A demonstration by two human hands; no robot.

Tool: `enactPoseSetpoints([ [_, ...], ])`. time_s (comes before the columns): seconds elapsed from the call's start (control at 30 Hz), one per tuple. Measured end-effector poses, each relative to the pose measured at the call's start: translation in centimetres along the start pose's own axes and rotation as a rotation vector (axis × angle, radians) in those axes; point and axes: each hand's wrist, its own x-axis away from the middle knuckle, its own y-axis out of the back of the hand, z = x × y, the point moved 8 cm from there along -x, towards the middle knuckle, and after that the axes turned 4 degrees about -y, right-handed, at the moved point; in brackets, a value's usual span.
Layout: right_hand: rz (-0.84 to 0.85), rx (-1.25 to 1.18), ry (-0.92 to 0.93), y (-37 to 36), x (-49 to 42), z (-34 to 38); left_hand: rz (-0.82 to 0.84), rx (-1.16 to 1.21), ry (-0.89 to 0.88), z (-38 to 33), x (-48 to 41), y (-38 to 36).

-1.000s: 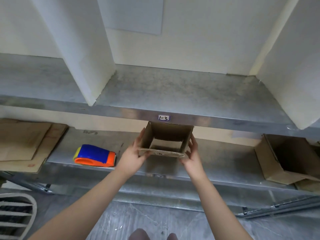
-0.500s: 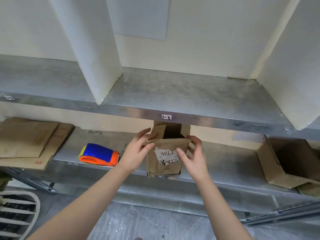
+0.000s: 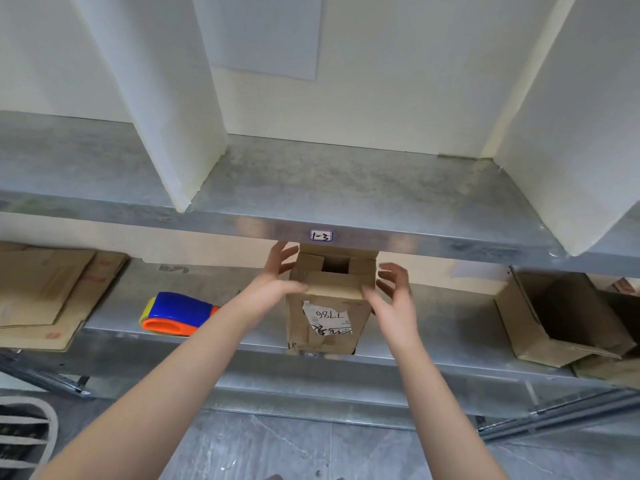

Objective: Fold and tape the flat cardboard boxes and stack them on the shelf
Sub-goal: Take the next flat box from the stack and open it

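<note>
Since half a second ago the cardboard box (image 3: pixel 329 317) has been stood upright at the near edge of the lower shelf (image 3: pixel 450 323), and both hands have risen to its top. Its side flaps are folded in, and the near flap lies over them. The left hand (image 3: pixel 273 282), fingers straight and spread, presses that flap with its thumb. The right hand (image 3: pixel 394 296), fingers loosely splayed, touches the flap's right corner with its thumb. A blue and orange tape dispenser (image 3: pixel 176 315) lies left of the box.
</note>
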Motion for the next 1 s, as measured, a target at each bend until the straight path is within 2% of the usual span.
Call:
enactPoseSetpoints([
  [0.1, 0.158, -0.088, -0.155, -0.7, -1.0, 0.0, 0.107, 0.031, 0.066, -0.3, -0.4, 0.0],
  [0.3, 0.309, -0.025, -0.135, -1.4, -1.1, -0.2, 0.148, -0.046, 0.061, 0.3, 1.2, 0.4],
  [0.5, 0.314, -0.031, -0.106, -0.7, 0.0, -0.8, 0.128, -0.173, -0.026, -0.5, 2.0, -0.3],
  [0.67, 0.232, -0.042, -0.1, 0.4, -0.1, -2.4, 0.266, -0.23, -0.059, 0.3, 2.5, -1.9],
  [0.83, 0.252, 0.005, -0.157, 0.3, -0.5, -3.0, 0.2, -0.383, -0.06, 1.9, 1.5, -3.1],
  [1.0, 0.232, 0.046, -0.089, 0.1, -0.8, -3.5, 0.153, -0.354, -0.06, 3.3, 0.9, -2.6],
])
